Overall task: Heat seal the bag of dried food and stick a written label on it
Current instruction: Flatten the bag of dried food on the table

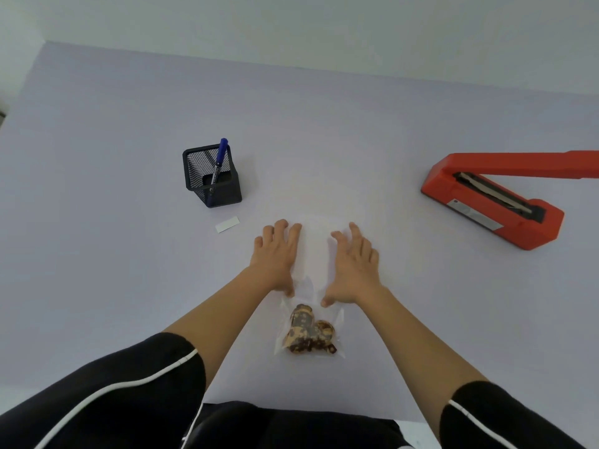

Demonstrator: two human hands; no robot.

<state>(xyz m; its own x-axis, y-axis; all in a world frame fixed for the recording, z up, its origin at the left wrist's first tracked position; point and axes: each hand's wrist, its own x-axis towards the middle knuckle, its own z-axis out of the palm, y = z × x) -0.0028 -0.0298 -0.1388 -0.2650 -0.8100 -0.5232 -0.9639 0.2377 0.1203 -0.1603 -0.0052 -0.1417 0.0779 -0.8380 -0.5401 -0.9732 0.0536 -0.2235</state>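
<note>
A clear plastic bag lies flat on the table in front of me, its dried brown food bunched at the near end. My left hand and my right hand rest palm down on the bag's empty upper part, fingers spread, one at each side. A small white label lies left of my left hand. A blue pen stands in a black mesh holder behind the label. The red heat sealer sits at the right with its arm raised.
The pale lilac table runs to a white wall at the back. Its near edge is just above my lap, where dark clothing shows.
</note>
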